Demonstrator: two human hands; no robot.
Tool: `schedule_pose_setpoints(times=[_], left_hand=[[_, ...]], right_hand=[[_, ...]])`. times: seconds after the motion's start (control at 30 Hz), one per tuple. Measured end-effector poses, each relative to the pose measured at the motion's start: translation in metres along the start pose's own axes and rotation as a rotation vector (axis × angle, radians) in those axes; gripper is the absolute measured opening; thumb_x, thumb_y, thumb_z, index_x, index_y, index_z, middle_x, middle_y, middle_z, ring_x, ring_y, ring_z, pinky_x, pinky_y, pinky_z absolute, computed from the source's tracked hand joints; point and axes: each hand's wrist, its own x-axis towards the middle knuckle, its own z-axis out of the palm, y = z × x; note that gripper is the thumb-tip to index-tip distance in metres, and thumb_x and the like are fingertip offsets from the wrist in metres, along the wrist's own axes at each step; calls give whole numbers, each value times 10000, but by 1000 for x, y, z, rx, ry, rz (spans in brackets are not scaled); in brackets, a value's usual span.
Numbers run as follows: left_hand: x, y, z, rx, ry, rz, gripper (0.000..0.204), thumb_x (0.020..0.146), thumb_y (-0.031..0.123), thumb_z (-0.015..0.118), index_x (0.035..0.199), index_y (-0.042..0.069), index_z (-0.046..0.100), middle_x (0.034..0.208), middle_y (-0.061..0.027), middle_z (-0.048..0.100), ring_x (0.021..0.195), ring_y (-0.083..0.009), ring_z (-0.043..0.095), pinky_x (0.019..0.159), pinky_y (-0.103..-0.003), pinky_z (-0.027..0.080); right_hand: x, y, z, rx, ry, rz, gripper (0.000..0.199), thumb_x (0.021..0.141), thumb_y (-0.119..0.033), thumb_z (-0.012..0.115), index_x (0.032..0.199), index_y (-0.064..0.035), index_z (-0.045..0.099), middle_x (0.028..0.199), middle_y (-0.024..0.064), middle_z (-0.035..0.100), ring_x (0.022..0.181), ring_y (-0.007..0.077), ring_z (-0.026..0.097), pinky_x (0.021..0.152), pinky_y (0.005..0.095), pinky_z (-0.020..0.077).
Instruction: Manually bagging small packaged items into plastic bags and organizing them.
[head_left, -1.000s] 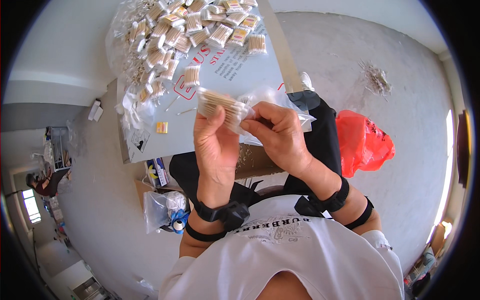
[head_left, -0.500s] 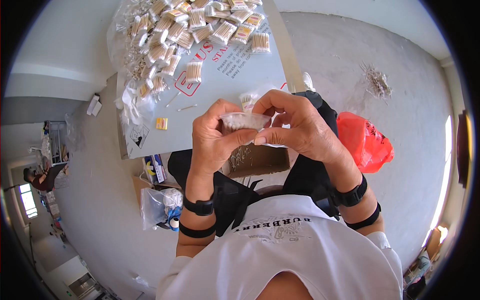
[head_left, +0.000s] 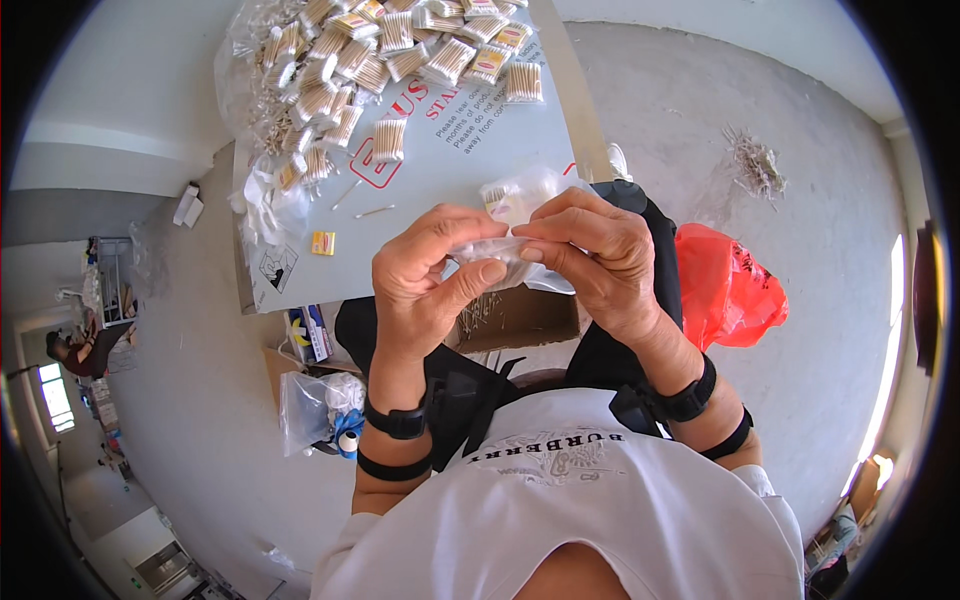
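Between my hands, over the table's near edge, is a small clear plastic bag of cotton swabs (head_left: 488, 250). My left hand (head_left: 420, 275) grips its left side between thumb and fingers. The fingertips of my right hand (head_left: 595, 262) pinch the bag's upper right edge. Just beyond the fingers lie a pack of swabs and clear plastic bags (head_left: 530, 186), partly covered by my right hand. Under my hands stands an open cardboard box (head_left: 540, 318) with loose swabs inside.
Many packed cotton swab bags (head_left: 350, 65) are heaped at the table's (head_left: 440, 180) far left. Two loose swabs (head_left: 375, 211) and a small yellow card (head_left: 323, 243) lie nearer. A red plastic bag (head_left: 735, 290) is on the right, and a swab pile (head_left: 755, 165) lies on the floor.
My right hand has shifted from holding the bag's right side to pinching its upper edge. The bag's mouth looks flatter, and the white swab tips show less.
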Motion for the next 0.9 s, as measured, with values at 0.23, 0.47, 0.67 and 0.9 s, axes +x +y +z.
schedule_pose_setpoints(times=[0.23, 0.47, 0.67, 0.9], left_hand=[[7, 12, -14, 444, -216, 120, 151, 727, 6, 765, 852, -18, 685, 833, -69, 627, 708, -144, 605, 635, -249, 484], [12, 5, -10, 597, -206, 336, 153, 688, -33, 751, 776, -12, 627, 754, -63, 567, 612, -193, 534, 547, -275, 424], [-4, 7, -11, 741, -105, 333, 196, 651, -70, 733, 779, 15, 612, 735, -58, 533, 603, -210, 540, 529, -294, 435], [-15, 9, -16, 828, -150, 154, 206, 627, -89, 652, 733, 23, 516, 724, -70, 514, 615, -234, 562, 530, -314, 453]], right_hand=[[-1, 8, -6, -46, -63, -120, 94, 791, -2, 712, 874, 17, 672, 804, 90, 610, 713, 193, 590, 646, 275, 464], [4, 7, -5, -112, -125, -132, 115, 764, 0, 722, 867, 9, 674, 854, 75, 596, 752, 182, 588, 659, 267, 463], [5, 15, 14, -382, -152, -342, 145, 720, -1, 697, 814, -19, 589, 789, 97, 527, 720, 282, 555, 620, 348, 465], [4, 11, 28, -403, -205, -354, 145, 718, -39, 671, 791, -29, 546, 767, 104, 495, 676, 312, 510, 579, 384, 437]])
